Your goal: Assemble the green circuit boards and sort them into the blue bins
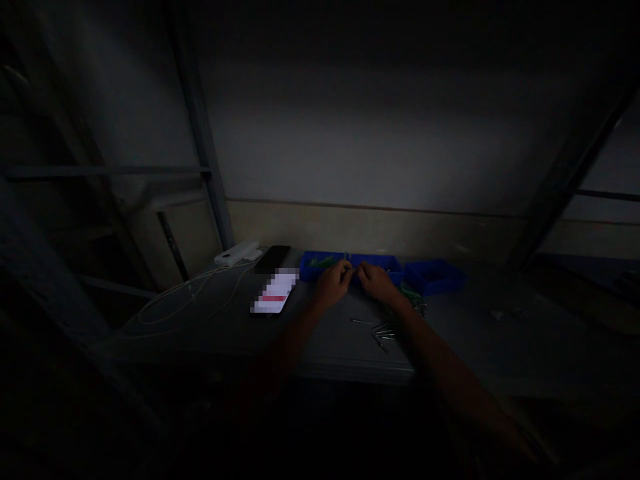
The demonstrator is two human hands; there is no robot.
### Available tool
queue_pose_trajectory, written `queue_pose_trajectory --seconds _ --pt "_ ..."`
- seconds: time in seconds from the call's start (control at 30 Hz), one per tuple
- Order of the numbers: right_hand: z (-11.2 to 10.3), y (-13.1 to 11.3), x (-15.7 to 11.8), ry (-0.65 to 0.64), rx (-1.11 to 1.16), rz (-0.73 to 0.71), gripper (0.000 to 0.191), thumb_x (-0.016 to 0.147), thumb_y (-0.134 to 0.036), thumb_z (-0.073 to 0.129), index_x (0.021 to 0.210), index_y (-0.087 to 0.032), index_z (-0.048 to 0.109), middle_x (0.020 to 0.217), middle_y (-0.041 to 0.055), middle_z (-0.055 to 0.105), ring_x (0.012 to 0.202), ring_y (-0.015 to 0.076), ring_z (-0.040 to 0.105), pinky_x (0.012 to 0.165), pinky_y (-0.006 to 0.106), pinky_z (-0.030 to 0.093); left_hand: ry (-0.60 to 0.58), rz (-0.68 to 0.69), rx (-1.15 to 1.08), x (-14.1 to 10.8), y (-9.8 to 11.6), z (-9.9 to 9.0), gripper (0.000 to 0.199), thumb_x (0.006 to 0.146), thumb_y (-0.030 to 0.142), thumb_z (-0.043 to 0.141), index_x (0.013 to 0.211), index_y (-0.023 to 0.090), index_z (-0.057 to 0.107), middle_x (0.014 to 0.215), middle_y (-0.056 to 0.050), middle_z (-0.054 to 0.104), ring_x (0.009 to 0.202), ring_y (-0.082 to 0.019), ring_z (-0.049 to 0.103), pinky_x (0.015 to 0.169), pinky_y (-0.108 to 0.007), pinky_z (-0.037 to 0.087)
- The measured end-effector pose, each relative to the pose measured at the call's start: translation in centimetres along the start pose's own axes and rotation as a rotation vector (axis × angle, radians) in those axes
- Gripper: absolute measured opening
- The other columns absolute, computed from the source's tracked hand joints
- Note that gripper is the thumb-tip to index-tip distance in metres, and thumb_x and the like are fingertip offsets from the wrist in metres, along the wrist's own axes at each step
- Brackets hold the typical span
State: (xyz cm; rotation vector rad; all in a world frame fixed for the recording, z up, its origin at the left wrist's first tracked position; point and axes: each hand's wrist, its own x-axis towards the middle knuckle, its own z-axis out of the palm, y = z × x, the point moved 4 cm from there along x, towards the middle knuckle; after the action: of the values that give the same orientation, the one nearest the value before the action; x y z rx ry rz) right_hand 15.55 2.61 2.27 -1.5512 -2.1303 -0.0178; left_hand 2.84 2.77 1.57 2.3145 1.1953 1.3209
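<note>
My left hand (334, 284) and my right hand (376, 281) are close together, fingers pinched, in front of a long blue tray (306, 275). Whatever sits between the fingertips is too small and dark to name. Green pieces (323, 262) lie in the tray's left part, and its right part is partly hidden by my hands. Several thin metal pin-like pieces (384, 331) are scattered on the grey table (335, 340) below my right hand. Beside my right forearm is a pile of green-and-metal pieces (417, 303), partly covered by the arm.
A second blue bin (435, 279) stands at the right. To the left are a lit phone (276, 293), a dark flat object (274, 257) and a white power strip (237, 253) with loose cables (165, 300). Small pale bits (496, 315) lie further right. Metal posts frame the table.
</note>
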Motion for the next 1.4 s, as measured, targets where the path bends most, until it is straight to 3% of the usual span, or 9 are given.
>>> queue_pose_trajectory --seconds 0.2,0.37,0.57,0.77,0.9,1.17,1.4 --pt "-0.7 -0.6 -0.5 0.066 0.189 -0.122 0.026 0.087 -0.034 0.044 0.102 -0.015 0.055 0.078 0.0042 0.065 0.066 0.013 0.056 0.061 0.022 0.035 0.042 -0.106 0.032 0.1 -0.3 -0.3 0.023 0.088 0.029 0.036 0.082 0.018 0.054 0.065 -0.001 0.059 0.062 -0.014 0.056 0.061 -0.024 0.039" --pt "-0.8 -0.6 -0.4 0.072 0.165 -0.135 0.027 0.087 -0.032 0.043 0.1 -0.015 0.058 0.079 0.0047 0.065 0.067 0.0131 0.056 0.062 0.022 0.035 0.037 -0.145 0.021 0.3 -0.8 0.0 0.031 0.09 0.032 0.031 0.076 0.018 0.055 0.062 -0.001 0.058 0.06 -0.013 0.055 0.06 -0.024 0.039" --pt "-1.7 3.2 0.0 0.177 -0.038 0.169 0.037 0.089 -0.038 0.036 0.089 -0.015 0.065 0.09 0.0101 0.067 0.079 0.016 0.059 0.07 0.024 0.037 -0.302 0.006 0.019 -0.7 -0.3 2.3 0.022 0.084 0.025 0.043 0.089 0.016 0.062 0.076 -0.003 0.064 0.069 -0.014 0.058 0.067 -0.024 0.043" --pt "-1.5 6.0 -0.2 0.181 -0.207 0.351 0.031 0.082 -0.035 0.047 0.095 -0.015 0.067 0.1 0.0129 0.065 0.095 0.0207 0.057 0.079 0.026 0.039 -0.426 0.211 0.22 -1.8 0.8 3.4 0.028 0.077 0.015 0.049 0.101 0.021 0.062 0.103 -0.006 0.059 0.1 -0.019 0.052 0.09 -0.032 0.04" --pt "-1.2 6.1 -0.2 0.137 -0.222 0.382 0.032 0.081 -0.036 0.047 0.097 -0.017 0.067 0.103 0.0126 0.063 0.1 0.0229 0.055 0.082 0.03 0.04 -0.43 0.178 0.31 -1.8 0.9 3.1 0.023 0.079 0.018 0.05 0.1 0.021 0.06 0.105 -0.006 0.056 0.101 -0.02 0.05 0.092 -0.035 0.039" --pt "-1.1 5.9 -0.3 0.139 -0.19 0.343 0.031 0.081 -0.033 0.047 0.088 -0.015 0.07 0.096 0.0168 0.065 0.093 0.0257 0.058 0.076 0.034 0.042 -0.416 0.15 0.311 -1.9 0.8 3.1 0.022 0.079 0.021 0.052 0.101 0.022 0.056 0.101 -0.006 0.059 0.097 -0.022 0.05 0.085 -0.034 0.041" --pt "-1.0 5.9 -0.2 0.164 -0.218 0.29 0.027 0.08 -0.029 0.048 0.085 -0.017 0.071 0.092 0.0139 0.066 0.09 0.0217 0.057 0.075 0.03 0.042 -0.44 0.07 0.271 -1.6 0.4 2.9 0.015 0.077 0.029 0.058 0.089 0.023 0.064 0.096 -0.007 0.059 0.098 -0.024 0.05 0.085 -0.035 0.041"
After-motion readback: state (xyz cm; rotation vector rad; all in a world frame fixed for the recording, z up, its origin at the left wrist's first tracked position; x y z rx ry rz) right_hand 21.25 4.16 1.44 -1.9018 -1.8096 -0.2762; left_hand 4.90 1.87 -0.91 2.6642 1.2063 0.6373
